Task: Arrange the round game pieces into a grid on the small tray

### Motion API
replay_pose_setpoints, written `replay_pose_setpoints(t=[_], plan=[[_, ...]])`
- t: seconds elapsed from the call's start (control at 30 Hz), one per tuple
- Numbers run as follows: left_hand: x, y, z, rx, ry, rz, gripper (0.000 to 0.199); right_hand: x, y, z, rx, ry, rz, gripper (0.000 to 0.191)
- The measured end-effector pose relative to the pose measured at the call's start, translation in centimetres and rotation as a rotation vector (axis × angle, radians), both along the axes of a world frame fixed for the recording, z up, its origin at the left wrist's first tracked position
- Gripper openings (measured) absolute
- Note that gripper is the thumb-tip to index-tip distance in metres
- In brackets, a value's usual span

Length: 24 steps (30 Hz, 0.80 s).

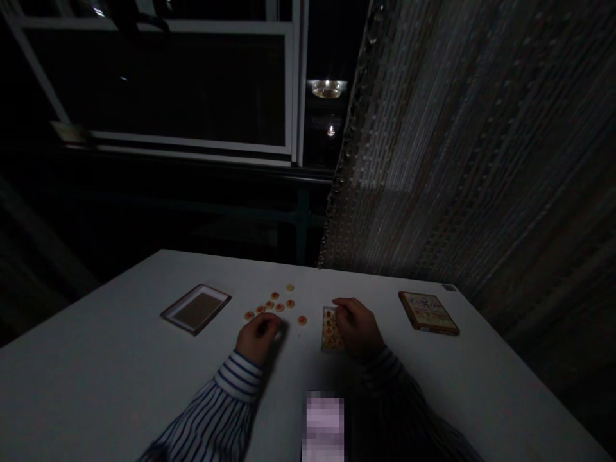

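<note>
Several round, pale wooden discs with red marks point(280, 307) lie loosely on the white table, left of centre. Just below them is my left hand point(257, 337), its fingers curled together; whatever they may hold is hidden. A small clear box point(331, 348) holds several similar discs, set close together. My right hand point(357, 328) is over the right side of that box, thumb and fingers bent; it hides part of the box, and anything between its fingers is too dark to make out. One disc point(302, 320) sits apart, between the loose group and the box.
An open shallow tray or lid point(196, 309) is on the left of the white table point(120, 346). On the right lies a flat box with printed lettering point(428, 312). A pixelated pinkish object point(325, 427) is at the near edge. A bead curtain hangs behind, right of a window.
</note>
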State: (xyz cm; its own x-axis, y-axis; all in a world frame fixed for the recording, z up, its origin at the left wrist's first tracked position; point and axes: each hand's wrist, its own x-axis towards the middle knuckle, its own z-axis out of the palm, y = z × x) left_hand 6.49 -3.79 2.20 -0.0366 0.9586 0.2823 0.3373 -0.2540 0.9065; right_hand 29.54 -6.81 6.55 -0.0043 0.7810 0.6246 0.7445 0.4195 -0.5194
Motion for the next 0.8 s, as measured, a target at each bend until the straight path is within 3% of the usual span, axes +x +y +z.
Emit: replay_pose_setpoints(t=[0.17,0.37,0.53,0.8], plan=[[-1.2,1.7,0.0,0.022,0.034,0.106,0.027,-3.4,0.7,0.6,-0.048,-0.063,0.107,0.023],[-1.9,2.7,-2.2,0.044,0.068,0.251,0.027,-6.6,2.1,0.0,-0.139,-0.11,0.178,0.025],[-3.1,3.0,-3.2,0.072,0.172,0.339,0.022,-9.0,3.6,-1.8,-0.216,-0.157,0.21,0.029],[-4.9,3.7,-4.0,0.146,0.579,0.316,0.028,-10.6,4.2,-5.3,-0.177,-0.309,0.16,0.029]])
